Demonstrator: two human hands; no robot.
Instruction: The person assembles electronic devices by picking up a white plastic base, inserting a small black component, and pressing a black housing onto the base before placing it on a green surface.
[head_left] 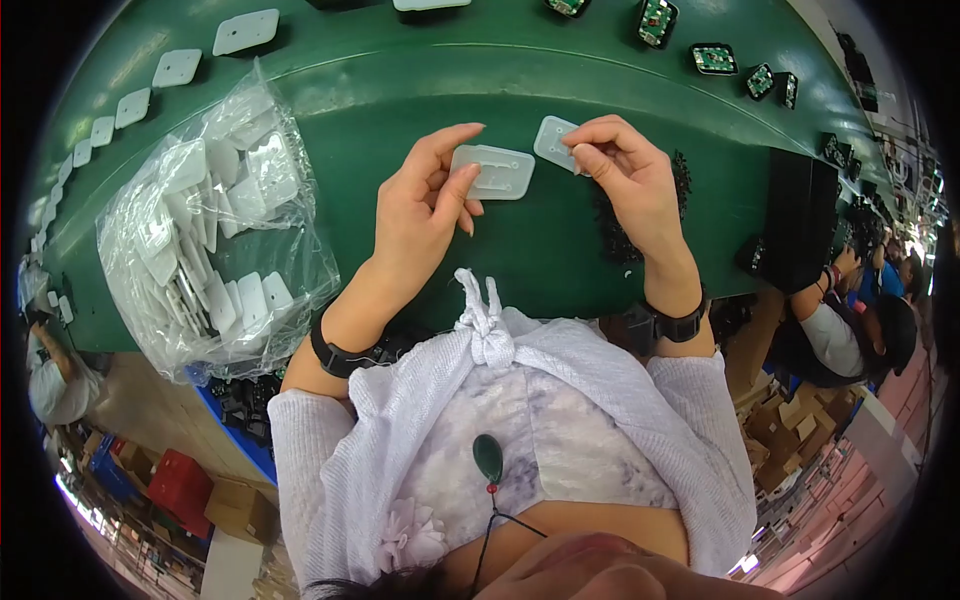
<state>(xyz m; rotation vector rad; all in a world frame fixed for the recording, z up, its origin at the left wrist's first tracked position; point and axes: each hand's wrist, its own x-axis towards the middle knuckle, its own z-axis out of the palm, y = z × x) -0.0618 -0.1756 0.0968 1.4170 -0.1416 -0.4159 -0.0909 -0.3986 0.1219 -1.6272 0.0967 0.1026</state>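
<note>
White plastic plate (493, 171) sat over the green belt (400, 70), pinched at its left end by the left hand (425, 205): thumb on the near face, index and other fingers curled over the far edge. Second white plate (555, 142) sat just right of it, its right edge nipped between the right hand's (630, 180) closed thumb and fingertips. Clear bag of white plates (215, 235) lay well left; black small parts (620, 240) were heaped under the right hand.
</note>
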